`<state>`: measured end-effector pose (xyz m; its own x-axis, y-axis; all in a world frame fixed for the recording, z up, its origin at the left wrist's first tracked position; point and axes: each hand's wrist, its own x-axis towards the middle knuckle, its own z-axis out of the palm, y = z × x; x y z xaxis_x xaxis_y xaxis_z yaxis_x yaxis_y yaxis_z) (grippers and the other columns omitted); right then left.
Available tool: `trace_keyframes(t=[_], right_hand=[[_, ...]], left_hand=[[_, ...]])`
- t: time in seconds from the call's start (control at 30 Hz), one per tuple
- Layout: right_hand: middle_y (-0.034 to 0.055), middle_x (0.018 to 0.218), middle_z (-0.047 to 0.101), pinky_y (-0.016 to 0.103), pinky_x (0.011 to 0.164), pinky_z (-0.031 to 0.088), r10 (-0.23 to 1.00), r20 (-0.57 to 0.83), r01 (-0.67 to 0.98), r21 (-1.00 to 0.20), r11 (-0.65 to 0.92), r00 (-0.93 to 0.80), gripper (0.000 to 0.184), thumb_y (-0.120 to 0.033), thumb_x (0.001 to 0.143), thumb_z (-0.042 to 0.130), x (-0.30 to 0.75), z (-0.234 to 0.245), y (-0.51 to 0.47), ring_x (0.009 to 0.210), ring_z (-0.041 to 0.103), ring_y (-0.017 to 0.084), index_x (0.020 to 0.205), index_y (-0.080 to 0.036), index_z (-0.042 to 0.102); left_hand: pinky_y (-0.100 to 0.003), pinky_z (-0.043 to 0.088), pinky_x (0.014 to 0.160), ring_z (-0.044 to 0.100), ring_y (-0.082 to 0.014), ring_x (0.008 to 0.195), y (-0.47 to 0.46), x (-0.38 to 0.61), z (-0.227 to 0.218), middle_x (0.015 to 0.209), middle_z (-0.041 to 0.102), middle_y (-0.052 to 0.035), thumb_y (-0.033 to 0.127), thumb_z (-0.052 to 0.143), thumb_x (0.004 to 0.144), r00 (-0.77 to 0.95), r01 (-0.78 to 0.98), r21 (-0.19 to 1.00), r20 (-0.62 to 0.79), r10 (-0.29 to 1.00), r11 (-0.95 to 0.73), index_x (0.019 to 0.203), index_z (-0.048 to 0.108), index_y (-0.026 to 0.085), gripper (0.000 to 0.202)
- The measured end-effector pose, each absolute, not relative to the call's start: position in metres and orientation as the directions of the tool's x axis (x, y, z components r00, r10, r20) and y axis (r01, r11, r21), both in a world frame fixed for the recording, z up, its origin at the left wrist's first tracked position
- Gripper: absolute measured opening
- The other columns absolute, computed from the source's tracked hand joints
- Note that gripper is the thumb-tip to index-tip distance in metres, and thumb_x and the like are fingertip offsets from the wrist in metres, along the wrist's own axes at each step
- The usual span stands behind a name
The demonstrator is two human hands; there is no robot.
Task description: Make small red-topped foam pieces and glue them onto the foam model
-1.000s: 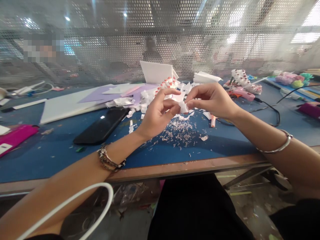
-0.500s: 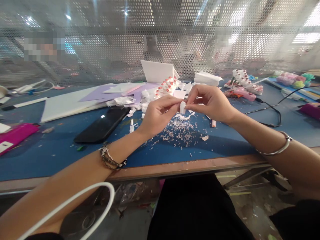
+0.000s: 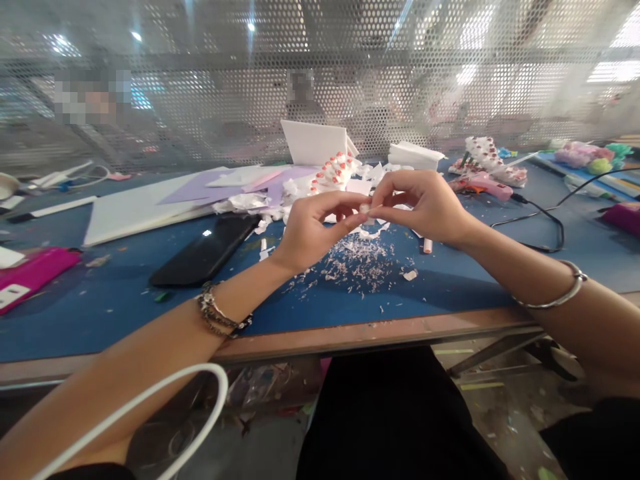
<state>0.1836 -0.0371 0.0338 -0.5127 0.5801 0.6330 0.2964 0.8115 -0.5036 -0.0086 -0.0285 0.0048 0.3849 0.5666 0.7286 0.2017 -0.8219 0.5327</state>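
My left hand [image 3: 313, 230] and my right hand [image 3: 425, 203] meet above the blue table [image 3: 100, 313], fingertips pinched together on a small white paper piece [image 3: 365, 209]. Only a sliver of the piece shows between the fingers. Below the hands lies a scatter of tiny white and pink paper shreds [image 3: 357, 263]. Behind them is a heap of white paper scraps with red-tipped pieces [image 3: 334, 173].
A black phone [image 3: 206, 250] lies left of my hands. White and lilac sheets [image 3: 165, 200], a pink glue gun [image 3: 483, 185] with a black cord [image 3: 545, 230], a magenta item [image 3: 30, 273] at far left. A perforated metal screen [image 3: 320, 73] backs the table; people sit behind it.
The white paper piece has been worked smaller between my fingertips and now shows much less. Both hands have drawn closer together and stay above the shreds.
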Motion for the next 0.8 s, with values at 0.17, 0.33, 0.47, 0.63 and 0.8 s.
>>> trace_keyframes(t=[0.17, 0.33, 0.47, 0.63, 0.8], right_hand=[[0.0025, 0.073, 0.057, 0.023, 0.063, 0.047, 0.585, 0.626, 0.298, -0.509, 0.807, -0.515, 0.025, -0.036, 0.077, 0.057, 0.185, 0.033, -0.034, 0.067, 0.052, 0.007, 0.076, -0.011, 0.058], [0.0025, 0.073, 0.057, 0.024, 0.064, 0.048, 0.574, 0.642, 0.302, -0.491, 0.817, -0.508, 0.027, -0.039, 0.076, 0.058, 0.183, 0.029, -0.034, 0.068, 0.052, 0.008, 0.075, -0.012, 0.058], [0.0030, 0.073, 0.058, 0.024, 0.064, 0.047, 0.578, 0.638, 0.323, -0.481, 0.815, -0.509, 0.026, -0.037, 0.076, 0.059, 0.183, 0.029, -0.034, 0.068, 0.052, 0.009, 0.074, -0.011, 0.058], [0.0020, 0.070, 0.058, 0.025, 0.065, 0.046, 0.572, 0.629, 0.369, -0.437, 0.820, -0.527, 0.017, -0.029, 0.076, 0.059, 0.184, 0.029, -0.030, 0.065, 0.052, 0.008, 0.073, -0.012, 0.059], [0.0012, 0.069, 0.059, 0.024, 0.063, 0.045, 0.593, 0.625, 0.409, -0.431, 0.804, -0.508, 0.016, -0.029, 0.077, 0.057, 0.185, 0.026, -0.024, 0.063, 0.051, 0.008, 0.074, -0.013, 0.059]], left_hand=[[-0.025, 0.054, 0.071, 0.064, -0.0136, 0.080, -0.030, -0.007, 0.006, 0.087, 0.067, -0.0036, 0.027, 0.062, 0.075, 0.376, 0.171, 0.544, 0.735, 0.565, -0.822, 0.096, 0.062, 0.018, 0.023], [-0.025, 0.054, 0.070, 0.064, -0.0135, 0.079, -0.028, -0.009, 0.003, 0.086, 0.068, -0.0028, 0.026, 0.064, 0.073, 0.407, 0.156, 0.546, 0.724, 0.557, -0.823, 0.099, 0.062, 0.020, 0.027], [-0.025, 0.052, 0.067, 0.063, -0.0138, 0.075, -0.028, -0.011, 0.006, 0.087, 0.069, -0.0022, 0.031, 0.063, 0.074, 0.408, 0.283, 0.473, 0.728, 0.551, -0.834, 0.099, 0.064, 0.026, 0.025], [-0.025, 0.046, 0.056, 0.056, -0.0114, 0.061, -0.029, -0.012, 0.009, 0.080, 0.068, -0.0019, 0.033, 0.062, 0.074, 0.408, 0.418, 0.315, 0.772, 0.486, -0.852, 0.090, 0.067, 0.026, 0.018], [-0.022, 0.049, 0.062, 0.061, -0.0122, 0.069, -0.032, -0.007, 0.008, 0.081, 0.069, -0.0021, 0.031, 0.061, 0.075, 0.410, 0.395, 0.410, 0.723, 0.557, -0.822, 0.090, 0.066, 0.021, 0.019]])
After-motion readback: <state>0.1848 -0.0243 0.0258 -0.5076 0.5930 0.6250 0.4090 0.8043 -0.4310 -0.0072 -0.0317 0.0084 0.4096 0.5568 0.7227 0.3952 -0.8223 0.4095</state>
